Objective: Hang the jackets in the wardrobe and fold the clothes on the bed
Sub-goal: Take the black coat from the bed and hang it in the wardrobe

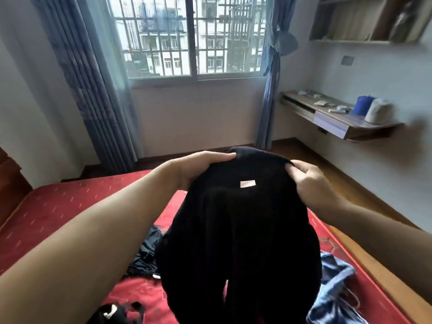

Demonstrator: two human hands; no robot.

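At the near edge of the red patterned bed (58,206), toward its left, lies a small black and white garment (117,313), and a little farther in a crumpled dark thin garment (147,251) rests on the cover. The left hand (201,169) reaches in from the lower left, its fingers curled over the top left edge of a black knitted garment (238,242) with a small pale label, gripping the cloth. That garment is held up above the middle of the bed and hangs down toward the near edge, where it splits into two hanging parts. The right hand (311,181) pinches the top right edge of the same black garment, fingers bent around the fabric. Toward the right edge of the bed, beside the hanging cloth, lies a rumpled shiny blue garment (336,298). Past the bed, on the right wall, a wooden wall-mounted surface (339,125) carries a blue cylinder (362,105) and a white cylinder (377,111) standing side by side.
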